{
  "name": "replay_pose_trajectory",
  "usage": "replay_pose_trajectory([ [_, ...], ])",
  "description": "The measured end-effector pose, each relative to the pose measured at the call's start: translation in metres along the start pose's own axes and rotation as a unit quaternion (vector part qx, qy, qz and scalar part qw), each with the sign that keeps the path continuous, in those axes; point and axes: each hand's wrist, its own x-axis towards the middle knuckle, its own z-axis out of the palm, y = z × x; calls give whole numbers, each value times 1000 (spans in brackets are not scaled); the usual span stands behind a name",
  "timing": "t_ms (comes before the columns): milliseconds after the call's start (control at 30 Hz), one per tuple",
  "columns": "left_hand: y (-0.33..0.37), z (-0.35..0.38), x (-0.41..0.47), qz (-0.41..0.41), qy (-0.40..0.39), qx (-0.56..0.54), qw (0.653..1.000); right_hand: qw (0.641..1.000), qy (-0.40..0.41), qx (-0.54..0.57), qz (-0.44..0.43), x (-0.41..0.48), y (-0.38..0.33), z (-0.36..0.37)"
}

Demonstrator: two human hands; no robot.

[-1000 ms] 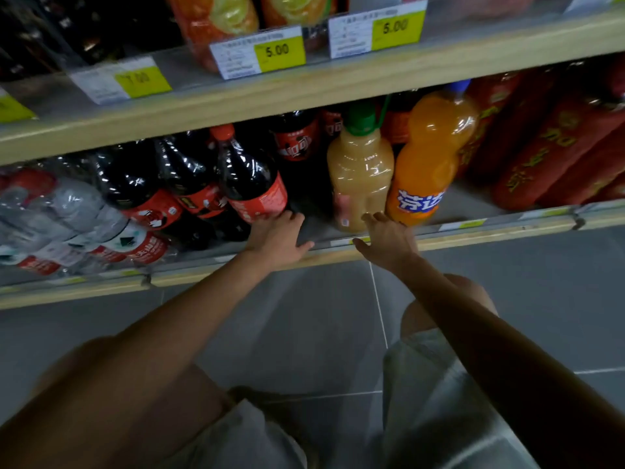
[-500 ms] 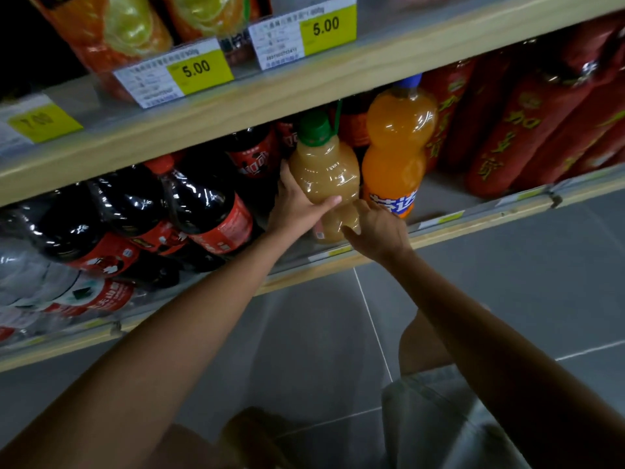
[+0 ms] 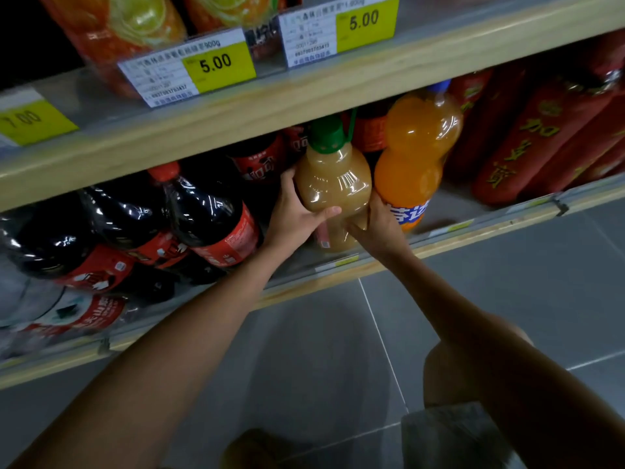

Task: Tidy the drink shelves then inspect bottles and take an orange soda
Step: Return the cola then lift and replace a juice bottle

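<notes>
A cloudy tan juice bottle point(image 3: 333, 184) with a green cap stands on the lower shelf point(image 3: 341, 270). My left hand point(image 3: 293, 214) grips its left side, thumb across the front. My right hand point(image 3: 378, 228) holds its lower right side, fingers curled round the base. Right beside it stands an orange soda bottle point(image 3: 417, 147) with a blue cap and a blue label; my right hand lies against its lower part.
Dark cola bottles point(image 3: 206, 214) with red labels lean to the left, and clear water bottles point(image 3: 30, 299) lie at far left. Red packages point(image 3: 541, 133) fill the right. The upper shelf point(image 3: 304, 96) carries yellow price tags point(image 3: 216, 62). Grey floor tiles point(image 3: 490, 292) lie below.
Both hands rose from the shelf edge and closed round the tan juice bottle. The view moved closer to the shelf.
</notes>
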Motion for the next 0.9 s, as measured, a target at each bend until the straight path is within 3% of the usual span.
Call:
replay_pose_trajectory([
  [167,-9,-14,-4,-3,-28,-10,1000,1000,24,7,0,0,-6,3],
  [300,-21,-23,-14,-21,-36,-38,998,1000,1,2,-17,2,-13,4],
  [433,-27,-29,-22,-31,-18,-54,998,995,-77,36,-52,9,-22,4],
  [533,-30,-33,-31,-32,0,-43,999,994,-79,47,-58,10,-28,7],
  [733,-31,-39,-42,-31,-18,-30,999,989,-122,-66,-39,15,-30,11],
  [900,-26,-38,-49,-38,-38,-25,998,986,-124,-91,-69,15,-20,8],
])
